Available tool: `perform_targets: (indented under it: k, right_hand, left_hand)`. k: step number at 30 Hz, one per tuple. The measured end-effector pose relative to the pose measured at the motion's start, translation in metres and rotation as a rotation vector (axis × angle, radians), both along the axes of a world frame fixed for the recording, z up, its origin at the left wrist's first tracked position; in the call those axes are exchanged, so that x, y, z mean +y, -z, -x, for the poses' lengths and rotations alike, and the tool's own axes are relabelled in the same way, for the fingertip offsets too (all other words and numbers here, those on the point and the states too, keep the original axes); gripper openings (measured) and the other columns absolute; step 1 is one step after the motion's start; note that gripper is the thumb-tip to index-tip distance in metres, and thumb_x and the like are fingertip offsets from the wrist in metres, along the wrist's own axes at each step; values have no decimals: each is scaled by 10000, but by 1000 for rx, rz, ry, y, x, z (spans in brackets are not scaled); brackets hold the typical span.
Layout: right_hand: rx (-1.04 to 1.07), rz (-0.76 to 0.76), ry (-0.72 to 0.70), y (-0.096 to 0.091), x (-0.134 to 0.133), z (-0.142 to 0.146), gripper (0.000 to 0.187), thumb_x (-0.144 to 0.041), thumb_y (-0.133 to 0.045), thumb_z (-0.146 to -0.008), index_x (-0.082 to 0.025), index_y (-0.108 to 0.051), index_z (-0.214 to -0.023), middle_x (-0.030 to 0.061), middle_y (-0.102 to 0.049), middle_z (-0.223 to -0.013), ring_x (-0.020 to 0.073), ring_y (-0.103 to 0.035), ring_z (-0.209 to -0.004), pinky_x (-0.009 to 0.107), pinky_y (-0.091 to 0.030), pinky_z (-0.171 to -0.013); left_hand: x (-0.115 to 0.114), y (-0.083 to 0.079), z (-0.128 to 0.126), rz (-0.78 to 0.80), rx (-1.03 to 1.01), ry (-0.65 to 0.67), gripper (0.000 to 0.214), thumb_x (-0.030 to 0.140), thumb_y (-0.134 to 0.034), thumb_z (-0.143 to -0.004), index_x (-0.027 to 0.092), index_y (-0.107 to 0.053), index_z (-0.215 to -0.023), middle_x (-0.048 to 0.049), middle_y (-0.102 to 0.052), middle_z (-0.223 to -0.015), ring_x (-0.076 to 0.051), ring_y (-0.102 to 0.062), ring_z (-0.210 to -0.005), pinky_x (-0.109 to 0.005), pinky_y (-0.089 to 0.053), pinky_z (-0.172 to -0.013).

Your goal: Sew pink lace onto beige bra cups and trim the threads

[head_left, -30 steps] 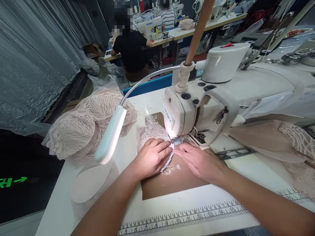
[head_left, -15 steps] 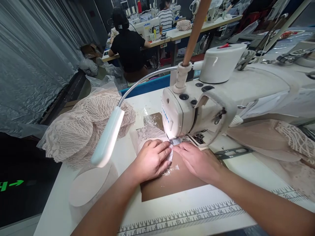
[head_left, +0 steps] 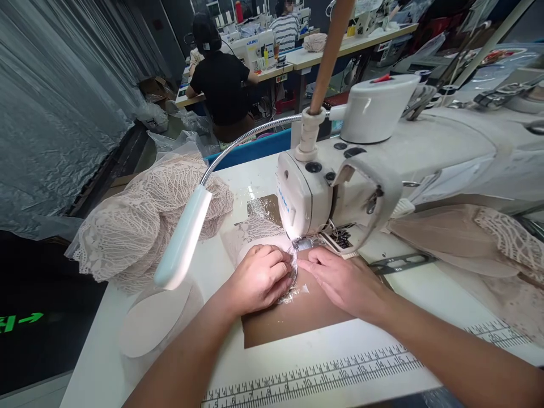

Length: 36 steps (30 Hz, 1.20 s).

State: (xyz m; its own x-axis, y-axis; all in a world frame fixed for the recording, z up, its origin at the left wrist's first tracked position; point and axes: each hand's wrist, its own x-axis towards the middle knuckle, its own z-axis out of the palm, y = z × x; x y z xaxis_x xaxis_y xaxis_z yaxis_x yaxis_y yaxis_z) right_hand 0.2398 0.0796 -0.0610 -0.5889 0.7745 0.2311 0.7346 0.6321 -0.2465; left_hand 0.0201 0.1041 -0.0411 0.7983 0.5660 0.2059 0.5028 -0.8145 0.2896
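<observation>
Beneath the head of a white sewing machine [head_left: 304,198] lies a pale pink piece of lace fabric [head_left: 260,231]. My left hand [head_left: 260,279] bends its fingers over the fabric's near part, pinching its edge just left of the presser foot. Across from it, my right hand [head_left: 338,280] rests low on the brown sheet [head_left: 297,328] that covers the machine bed. Its index finger stretches toward the fabric edge, close to the presser foot. The fabric under my left fingers is hidden, and the needle is too small to make out.
A heap of lace pieces [head_left: 123,226] lies left, behind a lamp [head_left: 183,238] on a bent neck. Pale round pieces [head_left: 148,326] sit nearer me. More fabric [head_left: 450,238] lies right. A ruler strip [head_left: 314,381] runs along the front edge. Beyond, a person [head_left: 219,79] sits at another machine.
My left fingers have curled up and gathered the fabric edge, where they lay flatter before. My right hand stays almost in place, its index finger now more separate. The view has shifted slightly.
</observation>
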Motion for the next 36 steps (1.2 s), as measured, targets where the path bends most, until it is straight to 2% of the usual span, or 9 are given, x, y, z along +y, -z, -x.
perform_targets:
  k: [6,11,16,21,28,36]
  right_hand:
    - [30,29,-15,0,0,-1,362,-73,-397,-860,-196,-635,-1104,31,-554,-797,137,-442,-659,260,-305,-576]
    - [-11,44,-26,1,2,3,386,-44,-412,-828,-194,-631,-1108,41,-556,-828,150,-477,-726,256,-311,-571]
    - [-18,57,-6,2,3,5,410,-55,-405,-838,-177,-606,-1175,57,-586,-854,158,-505,-749,258,-344,-585]
    - [20,64,3,-3,2,4,365,-97,-369,-890,-174,-655,-1103,51,-591,-805,141,-495,-672,256,-355,-564]
    - [17,89,-53,-2,7,2,430,-63,-386,-826,-200,-631,-1152,61,-602,-833,161,-523,-722,268,-408,-621]
    - [-16,-36,-29,-3,5,1,393,-27,-421,-787,-188,-652,-1060,48,-612,-815,140,-506,-669,257,-346,-580]
  left_hand:
    - [2,3,3,58,-67,-35,188,254,-446,-910,167,-611,-936,-95,-627,-964,-208,-553,-924,-370,-454,-819]
    - [3,6,3,77,-110,-42,183,217,-444,-906,156,-601,-976,-98,-622,-964,-206,-551,-918,-364,-463,-818]
    - [5,10,3,55,-133,-21,215,173,-455,-896,160,-579,-1071,-100,-635,-1061,-215,-549,-993,-374,-464,-862]
    - [5,10,3,33,-65,-6,277,154,-470,-883,159,-567,-1142,-85,-632,-1152,-229,-545,-1029,-391,-456,-891]
    - [6,8,4,18,-21,0,309,182,-465,-895,149,-562,-1186,-91,-614,-1215,-239,-538,-1060,-399,-459,-892]
    - [7,8,4,7,36,17,359,171,-442,-899,149,-525,-1248,-82,-584,-1270,-234,-518,-1076,-399,-446,-903]
